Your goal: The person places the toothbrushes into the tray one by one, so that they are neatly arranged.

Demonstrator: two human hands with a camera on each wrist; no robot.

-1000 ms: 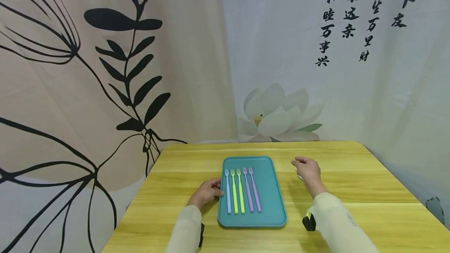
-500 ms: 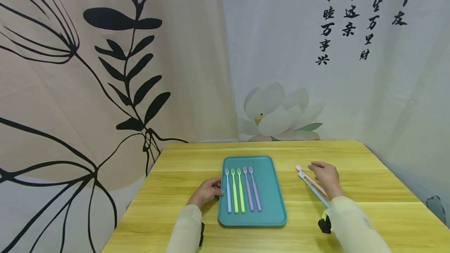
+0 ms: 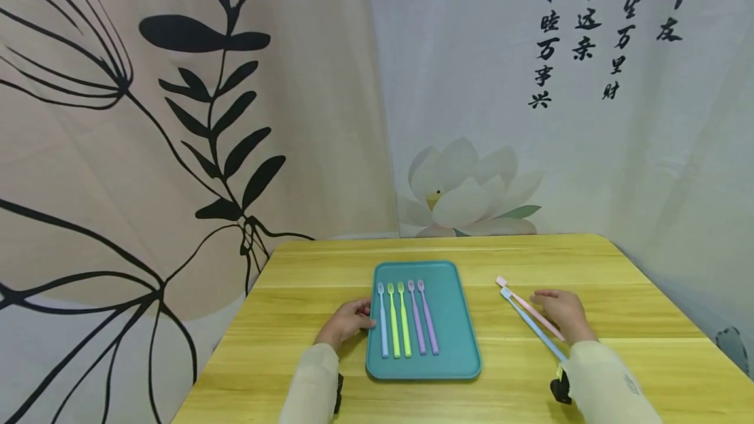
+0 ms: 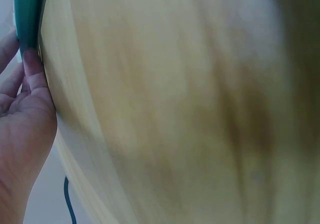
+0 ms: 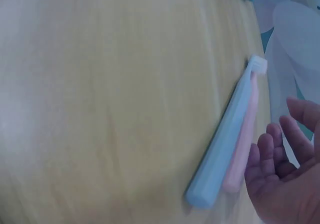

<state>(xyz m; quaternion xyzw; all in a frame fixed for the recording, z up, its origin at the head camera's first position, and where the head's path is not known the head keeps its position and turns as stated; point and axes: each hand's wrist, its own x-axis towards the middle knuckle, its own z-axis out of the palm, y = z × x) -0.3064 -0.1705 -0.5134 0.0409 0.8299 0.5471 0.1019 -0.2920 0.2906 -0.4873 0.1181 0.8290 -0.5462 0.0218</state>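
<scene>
A teal tray [image 3: 459, 332] lies on the wooden table, bearing a light blue toothbrush [image 3: 383, 326], two yellow-green toothbrushes [image 3: 394, 329] and two purple toothbrushes [image 3: 417, 322] in a row. My left hand [image 3: 344, 322] grips the tray's left rim, its fingers and thumb at the edge [image 4: 29, 19]. On the right, a pink toothbrush [image 3: 538, 315] and a blue toothbrush [image 3: 530, 323] lie slantwise, close together, on the tabletop. Beside the pink one is my right hand [image 3: 562, 313], fingers loosely bent and holding nothing; the right wrist view shows the palm [image 5: 290, 194] next to both brushes.
The yellow wood-grain table [image 3: 636, 358] runs back to a printed curtain [image 3: 330, 116] with plants, a lotus and dark characters. A dark wrist device [image 3: 561, 387] is strapped at the right sleeve.
My right hand has moved right and nearer to me, uncovering the pink and blue toothbrushes that it hid before. The left hand and the tray have stayed in place.
</scene>
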